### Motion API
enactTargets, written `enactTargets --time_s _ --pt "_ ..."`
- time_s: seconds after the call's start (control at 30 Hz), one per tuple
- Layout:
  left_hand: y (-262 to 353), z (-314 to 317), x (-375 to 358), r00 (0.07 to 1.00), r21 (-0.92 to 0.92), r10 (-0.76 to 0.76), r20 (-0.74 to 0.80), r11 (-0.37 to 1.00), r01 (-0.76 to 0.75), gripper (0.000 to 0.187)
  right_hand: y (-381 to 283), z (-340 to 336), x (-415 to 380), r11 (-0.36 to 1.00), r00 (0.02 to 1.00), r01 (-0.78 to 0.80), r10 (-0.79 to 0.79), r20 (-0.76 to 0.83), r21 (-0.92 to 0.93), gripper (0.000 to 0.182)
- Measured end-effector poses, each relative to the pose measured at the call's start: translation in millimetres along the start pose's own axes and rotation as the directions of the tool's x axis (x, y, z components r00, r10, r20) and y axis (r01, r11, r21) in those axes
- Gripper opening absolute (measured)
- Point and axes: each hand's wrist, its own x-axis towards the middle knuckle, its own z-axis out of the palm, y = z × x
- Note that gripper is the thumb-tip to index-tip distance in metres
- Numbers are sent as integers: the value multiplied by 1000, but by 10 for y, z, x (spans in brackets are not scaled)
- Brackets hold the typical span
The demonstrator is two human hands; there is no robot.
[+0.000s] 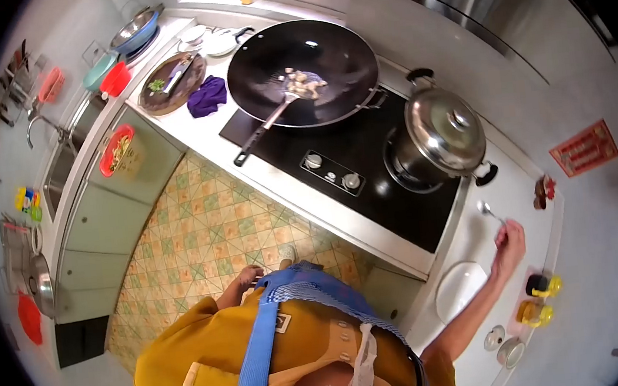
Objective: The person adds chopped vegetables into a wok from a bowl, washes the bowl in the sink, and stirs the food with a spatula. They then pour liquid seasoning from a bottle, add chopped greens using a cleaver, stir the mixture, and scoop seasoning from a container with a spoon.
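My right hand (508,243) is stretched out over the white counter (477,236) to the right of the stove and holds a metal spoon (487,210) by its handle, bowl pointing away. My left hand (249,276) hangs close to my body above the tiled floor, fingers curled, with nothing visible in it. A black wok (302,71) sits on the stove (366,165) with some food pieces and a spatula (272,118) resting inside. A steel pot with a lid (443,129) stands on the right burner.
A white plate (461,288), two yellow-liquid bottles (539,299) and small lidded jars (504,345) stand on the counter near my right arm. Left of the wok lie a purple cloth (207,95) and a round cutting board (172,83). A sink (67,153) is further left.
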Motion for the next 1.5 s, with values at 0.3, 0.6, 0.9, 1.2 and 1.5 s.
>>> enactTargets --time_s 0.3,0.6,0.9,1.2,1.5 --pt "-426 -738 -425 898 -637 -369 -241 758 140 28 465 3662 541 983 911 164 -117 395 -87 10" --pt "-745 -805 -209 961 -538 -276 -35 815 214 28 342 3200 80 995 933 86 -95 347 41 12" --pt "62 -350 727 956 -189 -259 139 941 282 24 106 -573 -935 993 868 117 -110 -484 -15 27" --pt "25 279 934 934 -64 -40 356 996 68 20 792 -4335 -1417 -25 691 -394 -667 -278 -919 30" --pt "158 739 -237 991 -152 -136 -11 980 132 31 685 -4067 -1138 -116 825 -434 -451 -342 -893 52"
